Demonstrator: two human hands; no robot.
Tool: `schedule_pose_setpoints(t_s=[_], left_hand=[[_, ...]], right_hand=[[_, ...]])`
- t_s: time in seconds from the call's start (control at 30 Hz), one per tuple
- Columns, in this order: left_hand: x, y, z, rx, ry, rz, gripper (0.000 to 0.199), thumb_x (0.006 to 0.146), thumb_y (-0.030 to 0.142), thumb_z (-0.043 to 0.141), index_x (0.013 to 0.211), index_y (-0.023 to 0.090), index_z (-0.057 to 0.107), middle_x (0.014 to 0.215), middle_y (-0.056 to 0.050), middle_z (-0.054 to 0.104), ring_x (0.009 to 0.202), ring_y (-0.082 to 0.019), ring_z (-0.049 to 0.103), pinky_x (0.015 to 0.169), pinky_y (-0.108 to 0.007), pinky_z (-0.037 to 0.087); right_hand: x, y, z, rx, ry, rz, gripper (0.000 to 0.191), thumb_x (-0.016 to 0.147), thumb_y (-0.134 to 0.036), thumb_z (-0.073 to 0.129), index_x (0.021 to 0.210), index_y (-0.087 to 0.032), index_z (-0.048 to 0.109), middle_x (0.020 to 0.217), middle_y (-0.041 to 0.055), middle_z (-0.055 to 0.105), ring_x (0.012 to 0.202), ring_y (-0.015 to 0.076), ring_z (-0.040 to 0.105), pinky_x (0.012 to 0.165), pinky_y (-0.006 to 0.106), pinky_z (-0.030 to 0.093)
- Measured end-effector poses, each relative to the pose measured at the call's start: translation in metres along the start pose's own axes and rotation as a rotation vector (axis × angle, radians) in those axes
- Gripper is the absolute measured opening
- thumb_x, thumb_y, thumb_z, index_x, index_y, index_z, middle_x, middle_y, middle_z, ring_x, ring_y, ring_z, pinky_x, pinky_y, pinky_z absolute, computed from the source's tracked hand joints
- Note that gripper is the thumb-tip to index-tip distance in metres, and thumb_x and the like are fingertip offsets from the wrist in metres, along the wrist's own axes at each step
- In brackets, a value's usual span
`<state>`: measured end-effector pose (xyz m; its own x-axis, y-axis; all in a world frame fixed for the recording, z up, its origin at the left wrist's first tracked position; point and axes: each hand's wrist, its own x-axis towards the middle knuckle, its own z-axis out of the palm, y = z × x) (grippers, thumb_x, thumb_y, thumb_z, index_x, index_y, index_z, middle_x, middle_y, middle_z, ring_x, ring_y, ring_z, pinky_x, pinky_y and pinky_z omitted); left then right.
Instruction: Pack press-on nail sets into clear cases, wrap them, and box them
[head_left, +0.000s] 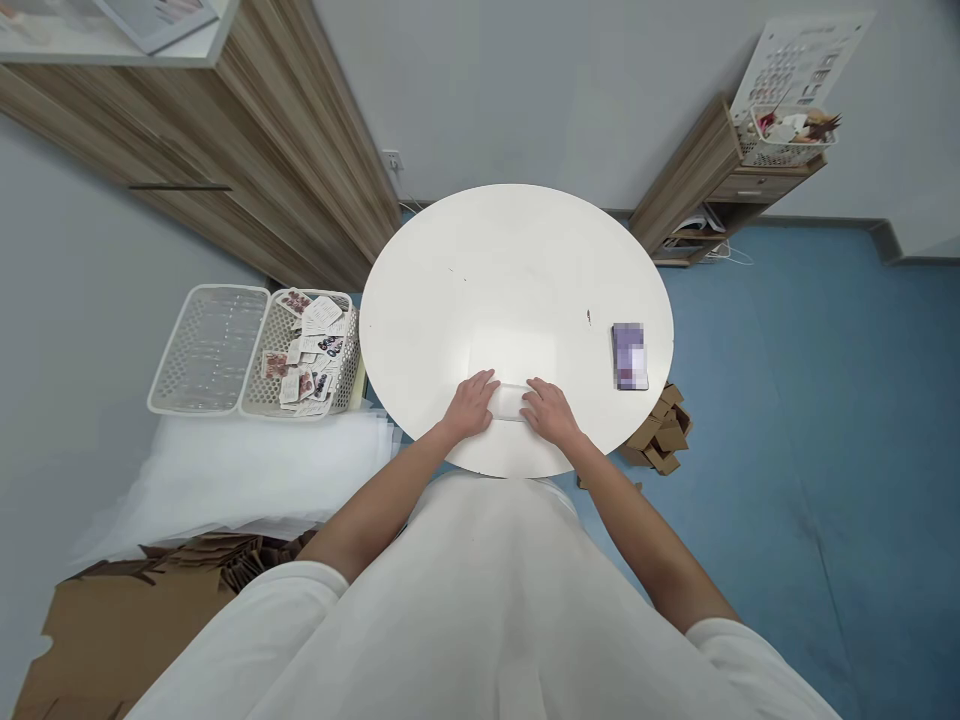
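A white, partly see-through packet (511, 402) lies flat near the front edge of the round white table (517, 240). At its left end rests my left hand (472, 403), fingers curved onto the packet's edge. My right hand (550, 409) touches the other end in the same way, fingertips on the packet. From the packet a pale sheet (513, 352) stretches away over the tabletop, hard to tell from the white surface. The thumbs are partly hidden.
A dark-edged phone-like item (630, 356) lies at the table's right. Left of the table stand white baskets (201, 350), one with printed cards (307, 350), above white sheets (262, 470). Cardboard pieces (660, 435) lie on the floor at right.
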<state>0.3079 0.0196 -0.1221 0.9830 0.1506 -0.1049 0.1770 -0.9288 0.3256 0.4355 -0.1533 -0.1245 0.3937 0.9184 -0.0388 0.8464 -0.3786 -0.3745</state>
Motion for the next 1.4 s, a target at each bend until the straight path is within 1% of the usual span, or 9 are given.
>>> schedule_pose_setpoints(t_s=[0.1, 0.33, 0.47, 0.57, 0.67, 0.83, 1.03, 1.27, 1.4], left_hand=[[0.007, 0.007, 0.004, -0.003, -0.095, 0.117, 0.062, 0.071, 0.029, 0.051, 0.129, 0.016, 0.034, 0.141, -0.011, 0.03, 0.13, -0.027, 0.021, 0.101, -0.04, 0.02], [0.005, 0.015, 0.002, -0.133, -0.203, 0.04, 0.059, 0.062, 0.029, 0.059, 0.118, 0.019, 0.045, 0.121, -0.011, 0.051, 0.11, -0.028, 0.046, 0.096, -0.041, 0.026], [-0.008, 0.017, -0.004, -0.259, -0.276, 0.027, 0.052, 0.063, 0.034, 0.059, 0.113, 0.023, 0.051, 0.116, -0.007, 0.055, 0.116, -0.028, 0.042, 0.098, -0.04, 0.025], [-0.012, 0.016, -0.006, -0.302, -0.255, -0.038, 0.046, 0.069, 0.038, 0.055, 0.113, 0.024, 0.053, 0.128, -0.007, 0.047, 0.125, -0.029, 0.031, 0.1, -0.042, 0.023], [-0.01, 0.007, -0.009, -0.358, -0.23, -0.141, 0.043, 0.075, 0.046, 0.049, 0.11, 0.024, 0.056, 0.128, -0.008, 0.045, 0.119, -0.029, 0.038, 0.096, -0.041, 0.03], [-0.01, -0.022, -0.013, -0.511, -0.171, -0.241, 0.033, 0.081, 0.044, 0.039, 0.091, 0.021, 0.06, 0.092, -0.005, 0.061, 0.086, -0.021, 0.056, 0.076, -0.03, 0.04], [-0.01, -0.04, -0.005, -0.428, -0.167, -0.441, 0.028, 0.082, 0.037, 0.039, 0.064, 0.019, 0.051, 0.062, -0.002, 0.055, 0.063, -0.017, 0.053, 0.058, -0.027, 0.036], [-0.006, -0.034, -0.003, -0.343, -0.172, -0.573, 0.02, 0.08, 0.031, 0.041, 0.075, 0.018, 0.055, 0.072, -0.006, 0.058, 0.071, -0.021, 0.055, 0.061, -0.03, 0.039], [-0.01, -0.017, -0.007, -0.178, 0.053, -0.536, 0.034, 0.08, 0.025, 0.042, 0.112, 0.018, 0.049, 0.116, -0.012, 0.051, 0.106, -0.026, 0.047, 0.081, -0.036, 0.038]], right_hand=[[0.003, -0.007, 0.003, -0.012, -0.094, -0.032, 0.033, 0.074, -0.032, 0.058, 0.104, -0.018, 0.051, 0.132, 0.0138, 0.041, 0.124, 0.0287, 0.034, 0.097, 0.046, 0.029], [0.0, -0.014, -0.003, 0.122, -0.251, 0.026, 0.04, 0.067, -0.026, 0.062, 0.104, -0.019, 0.05, 0.12, 0.012, 0.049, 0.106, 0.0267, 0.047, 0.088, 0.039, 0.035], [-0.012, -0.021, -0.012, 0.265, -0.338, 0.081, 0.036, 0.069, -0.031, 0.059, 0.103, -0.021, 0.052, 0.102, 0.0059, 0.058, 0.095, 0.0228, 0.052, 0.083, 0.035, 0.036], [-0.011, -0.021, -0.017, 0.306, -0.307, 0.128, 0.031, 0.072, -0.033, 0.057, 0.101, -0.023, 0.055, 0.11, 0.0058, 0.057, 0.107, 0.0242, 0.047, 0.089, 0.037, 0.033], [-0.001, -0.016, -0.022, 0.357, -0.296, 0.203, 0.026, 0.077, -0.038, 0.053, 0.098, -0.023, 0.059, 0.115, 0.0062, 0.055, 0.111, 0.0246, 0.044, 0.09, 0.036, 0.033], [0.017, -0.004, -0.027, 0.532, -0.245, 0.367, 0.034, 0.079, -0.046, 0.048, 0.1, -0.023, 0.06, 0.107, 0.0064, 0.059, 0.095, 0.0205, 0.053, 0.081, 0.031, 0.04], [0.019, 0.011, -0.017, 0.645, -0.128, 0.55, 0.029, 0.072, -0.047, 0.053, 0.088, -0.023, 0.057, 0.09, 0.0017, 0.061, 0.079, 0.0173, 0.055, 0.067, 0.028, 0.042], [0.023, 0.022, 0.002, 0.467, -0.067, 0.679, 0.015, 0.073, -0.034, 0.046, 0.074, -0.021, 0.052, 0.069, -0.0001, 0.054, 0.064, 0.0153, 0.048, 0.059, 0.027, 0.039], [0.016, 0.015, 0.009, 0.445, 0.098, 0.711, 0.031, 0.075, -0.035, 0.045, 0.1, -0.019, 0.05, 0.099, 0.0081, 0.055, 0.091, 0.0213, 0.051, 0.079, 0.034, 0.041]])
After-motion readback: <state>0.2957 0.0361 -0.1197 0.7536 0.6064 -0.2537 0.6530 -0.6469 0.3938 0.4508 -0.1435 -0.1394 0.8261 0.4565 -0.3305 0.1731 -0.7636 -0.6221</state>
